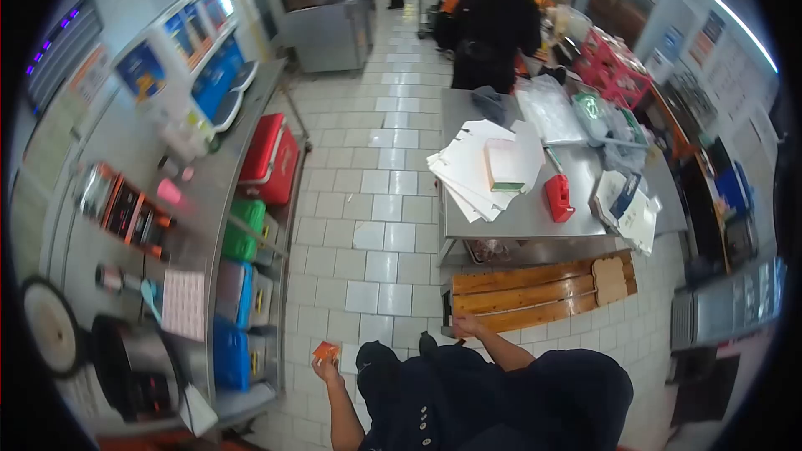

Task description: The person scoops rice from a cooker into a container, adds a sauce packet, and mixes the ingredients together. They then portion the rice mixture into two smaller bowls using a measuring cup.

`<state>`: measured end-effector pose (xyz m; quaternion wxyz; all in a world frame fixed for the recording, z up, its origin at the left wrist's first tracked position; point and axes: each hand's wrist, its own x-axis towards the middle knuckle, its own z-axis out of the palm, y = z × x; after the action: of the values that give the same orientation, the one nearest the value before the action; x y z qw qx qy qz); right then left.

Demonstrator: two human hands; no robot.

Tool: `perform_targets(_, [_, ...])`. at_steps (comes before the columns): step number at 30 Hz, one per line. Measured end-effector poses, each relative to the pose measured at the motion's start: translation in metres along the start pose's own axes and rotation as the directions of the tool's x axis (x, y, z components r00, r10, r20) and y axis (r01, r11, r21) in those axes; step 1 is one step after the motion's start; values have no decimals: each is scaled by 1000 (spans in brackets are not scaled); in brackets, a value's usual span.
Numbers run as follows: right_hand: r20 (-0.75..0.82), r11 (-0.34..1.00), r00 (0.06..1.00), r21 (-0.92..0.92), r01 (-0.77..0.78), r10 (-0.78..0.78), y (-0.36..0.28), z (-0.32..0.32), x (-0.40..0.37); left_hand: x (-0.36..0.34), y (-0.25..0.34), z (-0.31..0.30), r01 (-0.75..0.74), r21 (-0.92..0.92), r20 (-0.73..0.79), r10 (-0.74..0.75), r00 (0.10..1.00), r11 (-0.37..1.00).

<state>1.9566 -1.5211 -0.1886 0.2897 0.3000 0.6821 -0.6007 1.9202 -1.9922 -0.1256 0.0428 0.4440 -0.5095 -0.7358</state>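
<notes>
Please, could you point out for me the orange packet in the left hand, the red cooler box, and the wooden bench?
Orange packet (329, 350): head view, its flat orange face.
Red cooler box (283, 169): head view, its red outer surface.
Wooden bench (535, 293): head view, a middle slat.

Box (507, 164) on sheets (464, 159) (bench (526, 292) before table (522, 224))

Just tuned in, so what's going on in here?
The person's left hand holds a small orange packet out over the tiled floor. Their right hand is at the near edge of a wooden bench; whether it touches the bench is unclear. Beyond, a steel table bears white sheets with a small box on top. Someone in black stands past the table.
</notes>
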Motion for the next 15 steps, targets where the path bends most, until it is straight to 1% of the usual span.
perform_targets(1, [-57, 993, 998, -116, 13, -19, 21, -11, 6, 15, 15, 11, 9, 45, 18, -10, 1000, 999])
perform_targets(2, [-125, 976, 991, -216, 9, -36, 33, -16, 19, 51, 41, 36, 16, 103, 50, -22, 998, 995])
perform_targets(3, [-204, 983, 979, -175, -59, 22, 43, -19, 18, 71, 54, 46, 23, 139, 56, -31, 998, 990])
perform_targets(4, [-276, 984, 958, -125, -123, 84, 46, -15, 16, 93, 63, 59, -4, 147, 73, -7, 997, 989])
perform_targets(6, [-367, 972, 916, -98, -214, 165, 31, -7, 10, 132, 88, 91, -34, 222, 119, 8, 993, 974])
perform_targets(7, [-330, 971, 922, -56, -232, 201, 18, -4, 11, 151, 104, 106, -55, 270, 152, 14, 988, 961])
perform_targets(8, [-296, 969, 926, 2, -245, 235, 0, 4, 16, 184, 104, 117, -107, 260, 230, 47, 972, 960])
perform_targets(11, [-300, 916, 866, 152, -371, 400, -67, 41, 20, 207, 145, 181, -159, 417, 350, 3, 937, 895])
perform_targets(12, [-316, 936, 888, 227, -271, 333, -79, 56, 34, 221, 153, 199, -193, 465, 419, -22, 908, 864])
perform_targets(14, [-365, 935, 910, 349, -61, 196, -108, 83, 58, 241, 166, 245, -212, 463, 537, -83, 839, 861])
perform_targets(15, [-397, 941, 902, 336, -28, 169, -127, 93, 59, 254, 163, 257, -211, 471, 582, -122, 804, 856])
